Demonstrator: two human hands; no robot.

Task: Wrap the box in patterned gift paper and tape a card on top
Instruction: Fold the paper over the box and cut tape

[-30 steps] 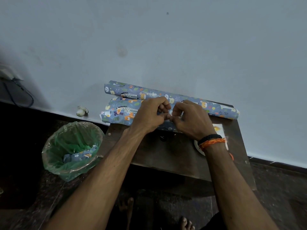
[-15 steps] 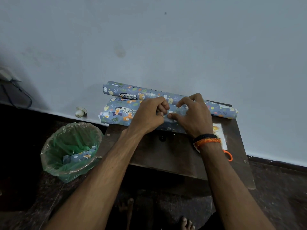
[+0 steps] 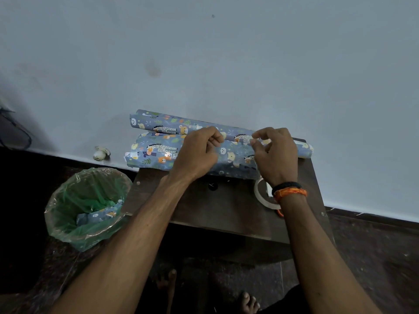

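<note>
The box (image 3: pixel 156 155), wrapped in blue animal-print paper, lies on the small dark table (image 3: pixel 217 209) near the wall. Above its top, my left hand (image 3: pixel 197 152) and my right hand (image 3: pixel 277 155) are held apart with fingers curled. Each pinches thumb to forefinger on what looks like the end of a thin clear tape strip (image 3: pixel 237 141), which is hard to make out. A white tape roll (image 3: pixel 260 197) lies under my right wrist. The card is hidden.
A roll of the same gift paper (image 3: pixel 163 124) lies behind the box against the wall. An orange scissor handle (image 3: pixel 280 213) shows by my right forearm. A green-lined bin (image 3: pixel 86 207) with paper scraps stands left of the table.
My hands were pinched together over the middle of the box. They have drawn apart, the right hand moving right along the box top and covering the card.
</note>
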